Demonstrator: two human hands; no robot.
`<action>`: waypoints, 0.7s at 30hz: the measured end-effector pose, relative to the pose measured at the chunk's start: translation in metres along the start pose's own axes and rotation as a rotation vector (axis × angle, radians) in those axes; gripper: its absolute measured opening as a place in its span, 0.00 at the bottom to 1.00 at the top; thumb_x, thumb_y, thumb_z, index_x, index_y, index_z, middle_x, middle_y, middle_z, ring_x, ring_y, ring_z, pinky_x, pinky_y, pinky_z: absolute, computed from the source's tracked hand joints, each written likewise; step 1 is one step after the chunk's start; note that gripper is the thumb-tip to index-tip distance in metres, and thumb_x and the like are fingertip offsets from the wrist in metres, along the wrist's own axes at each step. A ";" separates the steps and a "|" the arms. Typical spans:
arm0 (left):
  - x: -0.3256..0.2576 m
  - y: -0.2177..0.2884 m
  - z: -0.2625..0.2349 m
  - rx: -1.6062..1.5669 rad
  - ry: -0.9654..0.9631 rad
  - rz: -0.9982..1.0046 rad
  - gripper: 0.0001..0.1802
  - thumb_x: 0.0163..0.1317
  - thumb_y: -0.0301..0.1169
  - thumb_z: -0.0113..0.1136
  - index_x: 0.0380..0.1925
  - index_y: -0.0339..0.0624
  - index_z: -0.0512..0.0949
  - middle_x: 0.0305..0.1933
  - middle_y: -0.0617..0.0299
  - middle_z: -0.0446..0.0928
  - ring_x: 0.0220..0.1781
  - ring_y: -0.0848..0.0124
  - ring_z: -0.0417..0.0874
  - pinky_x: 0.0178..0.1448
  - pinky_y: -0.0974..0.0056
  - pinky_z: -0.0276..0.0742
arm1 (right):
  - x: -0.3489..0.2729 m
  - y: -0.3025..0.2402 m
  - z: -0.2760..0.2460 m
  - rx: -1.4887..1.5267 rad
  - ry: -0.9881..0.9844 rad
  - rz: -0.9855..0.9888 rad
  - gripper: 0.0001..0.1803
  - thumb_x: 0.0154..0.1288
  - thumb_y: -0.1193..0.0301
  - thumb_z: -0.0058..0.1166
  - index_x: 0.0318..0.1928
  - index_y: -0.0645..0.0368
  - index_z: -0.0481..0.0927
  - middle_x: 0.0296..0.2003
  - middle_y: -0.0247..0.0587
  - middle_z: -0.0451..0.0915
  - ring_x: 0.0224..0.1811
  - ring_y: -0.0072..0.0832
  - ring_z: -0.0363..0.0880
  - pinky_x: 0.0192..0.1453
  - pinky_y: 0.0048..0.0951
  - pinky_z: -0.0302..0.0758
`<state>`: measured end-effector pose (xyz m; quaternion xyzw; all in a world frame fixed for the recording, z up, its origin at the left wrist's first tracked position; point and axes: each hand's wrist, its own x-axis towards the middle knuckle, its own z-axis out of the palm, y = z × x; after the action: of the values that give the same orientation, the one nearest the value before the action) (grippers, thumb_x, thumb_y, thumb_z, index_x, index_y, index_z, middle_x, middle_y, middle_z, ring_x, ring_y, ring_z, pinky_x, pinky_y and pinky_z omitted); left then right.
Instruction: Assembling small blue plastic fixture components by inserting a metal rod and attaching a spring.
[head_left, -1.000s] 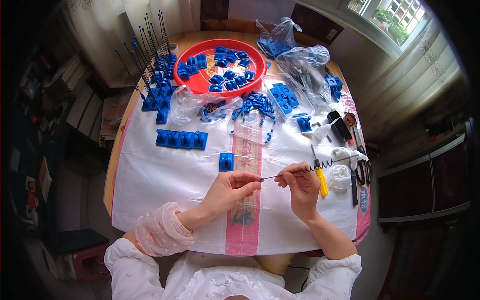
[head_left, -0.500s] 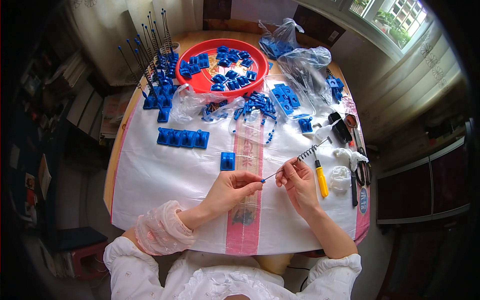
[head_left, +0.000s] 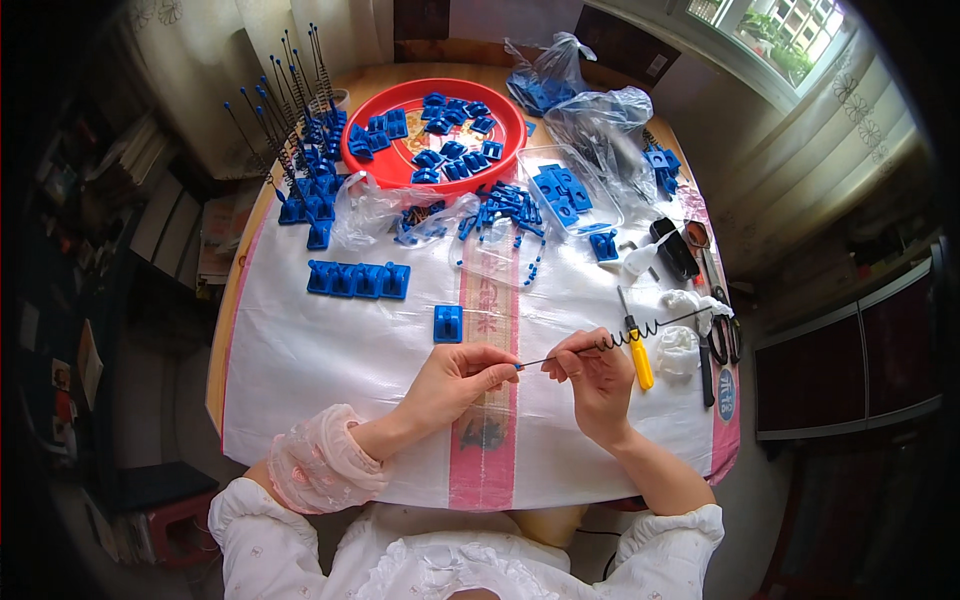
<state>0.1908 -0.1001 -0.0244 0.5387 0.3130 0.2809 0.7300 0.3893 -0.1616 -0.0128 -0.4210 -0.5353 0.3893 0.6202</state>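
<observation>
Between my two hands runs a thin black wire rod with a coiled section (head_left: 628, 338), slanting up to the right over the white sheet. My left hand (head_left: 450, 388) pinches a small blue cap (head_left: 519, 367) at the rod's near end, thumb against fingertips. My right hand (head_left: 600, 388) is closed around the rod just short of the coil, its palm side partly hidden. Beyond my left hand sits a single blue plastic base (head_left: 448, 324). Farther left lies a row of several joined blue bases (head_left: 358, 280).
A red basin (head_left: 349, 158) of blue parts stands at the back. Upright coiled rods in blue bases (head_left: 318, 185) crowd the far left. A yellow-handled screwdriver (head_left: 642, 368), scissors (head_left: 735, 345) and crumpled white tissue (head_left: 679, 350) lie right. Behind are a clear tray (head_left: 612, 222) and plastic bags (head_left: 600, 112).
The rod's far, coiled end has swung down and to the right, so it lies flatter and reaches across the screwdriver. My right hand has turned with it; my left keeps its pinch.
</observation>
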 end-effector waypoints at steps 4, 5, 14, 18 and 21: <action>0.000 0.001 0.000 -0.016 -0.001 -0.021 0.10 0.68 0.30 0.62 0.44 0.37 0.84 0.37 0.68 0.83 0.38 0.83 0.78 0.43 0.76 0.75 | -0.001 -0.001 -0.001 -0.028 -0.021 -0.012 0.03 0.68 0.84 0.53 0.40 0.67 0.73 0.33 0.40 0.78 0.34 0.23 0.81 0.35 0.22 0.77; 0.000 0.002 0.000 -0.011 -0.005 -0.019 0.10 0.68 0.30 0.62 0.44 0.36 0.83 0.36 0.67 0.82 0.37 0.83 0.78 0.43 0.76 0.75 | -0.001 -0.001 -0.002 -0.028 -0.024 -0.011 0.03 0.69 0.84 0.53 0.40 0.67 0.73 0.33 0.40 0.78 0.34 0.23 0.81 0.35 0.22 0.77; 0.000 0.002 0.001 0.024 -0.020 -0.006 0.11 0.67 0.31 0.63 0.45 0.36 0.82 0.35 0.67 0.81 0.36 0.82 0.77 0.42 0.74 0.75 | 0.001 -0.007 -0.002 -0.017 -0.010 0.011 0.02 0.69 0.82 0.54 0.38 0.66 0.74 0.32 0.39 0.78 0.33 0.23 0.81 0.35 0.22 0.76; 0.000 0.003 0.001 0.016 -0.032 -0.006 0.11 0.68 0.31 0.63 0.44 0.36 0.82 0.35 0.68 0.81 0.36 0.82 0.77 0.42 0.74 0.75 | 0.002 -0.009 -0.004 -0.042 -0.017 0.012 0.02 0.70 0.80 0.53 0.39 0.65 0.73 0.32 0.40 0.79 0.32 0.22 0.79 0.35 0.22 0.75; -0.001 0.003 0.001 0.016 -0.032 -0.004 0.11 0.68 0.31 0.62 0.44 0.36 0.82 0.35 0.68 0.81 0.36 0.83 0.77 0.42 0.75 0.75 | 0.003 -0.010 -0.002 -0.060 -0.028 0.005 0.04 0.72 0.78 0.52 0.38 0.63 0.71 0.31 0.43 0.80 0.30 0.21 0.76 0.35 0.21 0.73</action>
<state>0.1906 -0.1007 -0.0207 0.5483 0.3046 0.2681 0.7312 0.3923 -0.1629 -0.0023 -0.4352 -0.5544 0.3806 0.5987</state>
